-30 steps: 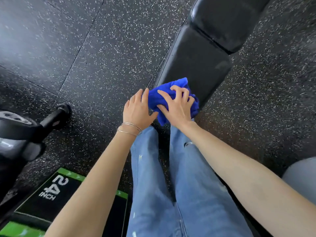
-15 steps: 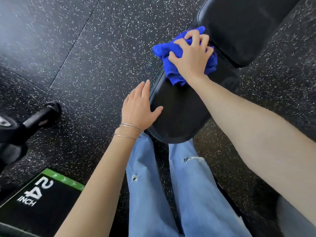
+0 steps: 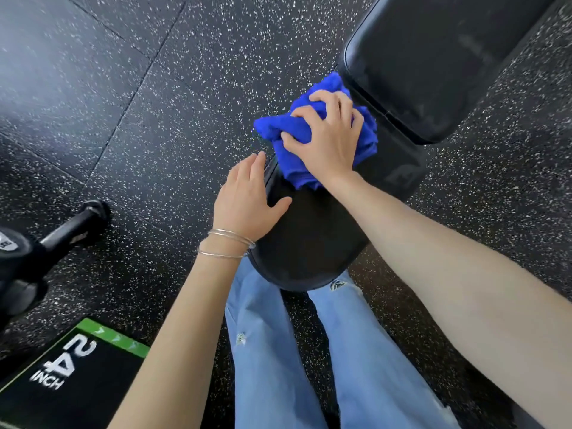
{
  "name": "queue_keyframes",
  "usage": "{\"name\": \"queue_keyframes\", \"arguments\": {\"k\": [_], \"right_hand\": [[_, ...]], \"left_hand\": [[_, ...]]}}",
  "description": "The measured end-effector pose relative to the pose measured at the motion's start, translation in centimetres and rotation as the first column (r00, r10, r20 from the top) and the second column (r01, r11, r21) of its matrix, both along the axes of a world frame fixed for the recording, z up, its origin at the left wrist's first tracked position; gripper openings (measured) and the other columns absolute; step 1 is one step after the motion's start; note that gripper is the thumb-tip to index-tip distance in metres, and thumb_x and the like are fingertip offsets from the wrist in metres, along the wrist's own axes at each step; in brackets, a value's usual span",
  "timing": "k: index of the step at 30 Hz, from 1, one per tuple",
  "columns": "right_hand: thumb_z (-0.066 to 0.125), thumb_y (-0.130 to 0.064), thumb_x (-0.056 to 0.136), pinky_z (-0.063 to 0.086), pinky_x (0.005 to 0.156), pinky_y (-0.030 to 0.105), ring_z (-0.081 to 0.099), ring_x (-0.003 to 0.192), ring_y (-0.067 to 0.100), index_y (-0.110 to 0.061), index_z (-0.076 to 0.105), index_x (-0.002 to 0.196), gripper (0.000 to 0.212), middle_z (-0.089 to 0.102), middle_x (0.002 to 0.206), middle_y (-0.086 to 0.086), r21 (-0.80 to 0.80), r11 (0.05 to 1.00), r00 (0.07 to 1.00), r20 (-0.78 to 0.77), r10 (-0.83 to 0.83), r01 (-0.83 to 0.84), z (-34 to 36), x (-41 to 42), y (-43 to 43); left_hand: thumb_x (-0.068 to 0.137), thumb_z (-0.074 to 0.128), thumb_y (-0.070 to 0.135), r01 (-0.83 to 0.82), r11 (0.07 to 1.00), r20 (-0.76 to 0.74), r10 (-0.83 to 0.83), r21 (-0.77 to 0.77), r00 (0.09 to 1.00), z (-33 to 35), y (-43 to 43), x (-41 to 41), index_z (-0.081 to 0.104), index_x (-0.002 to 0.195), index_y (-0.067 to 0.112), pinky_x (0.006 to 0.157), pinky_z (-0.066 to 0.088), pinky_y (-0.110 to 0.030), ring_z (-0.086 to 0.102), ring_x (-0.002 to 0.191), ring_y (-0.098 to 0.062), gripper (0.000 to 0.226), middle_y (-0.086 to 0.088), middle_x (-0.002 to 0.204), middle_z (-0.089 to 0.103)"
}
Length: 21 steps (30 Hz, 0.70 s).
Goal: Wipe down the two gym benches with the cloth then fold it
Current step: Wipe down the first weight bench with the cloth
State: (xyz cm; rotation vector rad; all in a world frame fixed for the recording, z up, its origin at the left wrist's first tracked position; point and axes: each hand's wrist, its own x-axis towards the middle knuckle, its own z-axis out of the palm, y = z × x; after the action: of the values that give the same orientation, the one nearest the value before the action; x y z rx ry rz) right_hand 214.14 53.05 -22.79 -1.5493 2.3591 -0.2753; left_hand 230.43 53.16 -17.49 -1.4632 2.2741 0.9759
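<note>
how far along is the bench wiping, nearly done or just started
Done: nothing shows as finished; the pads give no clear sign of what's been wiped. In hand: the right hand grips the bunched blue cloth on the seat pad near the back pad, left hand bracing the seat's edge. Left: a second bench, not in view, and folding the cloth.

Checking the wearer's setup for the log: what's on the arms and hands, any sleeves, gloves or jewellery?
The left forearm and right forearm are bare, no sleeves in view. The left hand and right hand wear no gloves. Thin silver bangles circle the left wrist; the right wrist carries nothing.
</note>
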Motion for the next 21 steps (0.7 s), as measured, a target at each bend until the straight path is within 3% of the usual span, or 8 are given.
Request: {"name": "queue_keyframes", "arguments": {"k": [6, 16, 21], "right_hand": [[0.053, -0.054, 0.076, 0.030, 0.097, 0.038, 0.040, 0.121, 0.017, -0.033, 0.062, 0.107, 0.038, 0.049, 0.125, -0.010, 0.111, 0.994, 0.998, 0.066, 0.007, -0.014, -1.6, -4.5, -4.8], [0.052, -0.053, 0.082, 0.034, 0.080, 0.034, 0.051, 0.108, 0.018, -0.027, 0.064, 0.112, 0.041, 0.054, 0.124, -0.005, -0.035, 0.997, 0.994, 0.085, 0.074, -0.071, -1.6, -6.9, -2.6], [0.058, -0.043, 0.083, 0.038, 0.080, 0.039, 0.056, 0.100, 0.026, -0.018, 0.066, 0.110, 0.037, 0.058, 0.120, 0.003, -0.065, 0.998, 0.990, 0.140, 0.005, 0.004, -1.4, -9.3, 1.7]], "left_hand": [[0.082, 0.062, 0.043, -0.006, 1.000, -0.005, 0.006, -0.009, 1.000, -0.6, -0.2, -2.8, 0.015, 0.148, 0.009, 0.114, 0.024, -0.038, 0.018, 0.143, -0.025, 0.088, -0.008, 0.157, 0.016], [0.081, 0.063, 0.043, 0.058, 0.998, 0.027, -0.058, 0.002, 0.998, -0.7, 0.0, -5.1, 0.012, 0.149, 0.011, 0.109, 0.032, -0.043, 0.022, 0.141, -0.029, 0.091, -0.010, 0.155, 0.017], [0.081, 0.064, 0.042, 0.085, 0.996, 0.024, -0.085, -0.007, 0.996, -0.9, 0.0, -5.7, 0.010, 0.149, 0.010, 0.109, 0.031, -0.043, 0.022, 0.141, -0.029, 0.092, -0.011, 0.155, 0.017]]}}
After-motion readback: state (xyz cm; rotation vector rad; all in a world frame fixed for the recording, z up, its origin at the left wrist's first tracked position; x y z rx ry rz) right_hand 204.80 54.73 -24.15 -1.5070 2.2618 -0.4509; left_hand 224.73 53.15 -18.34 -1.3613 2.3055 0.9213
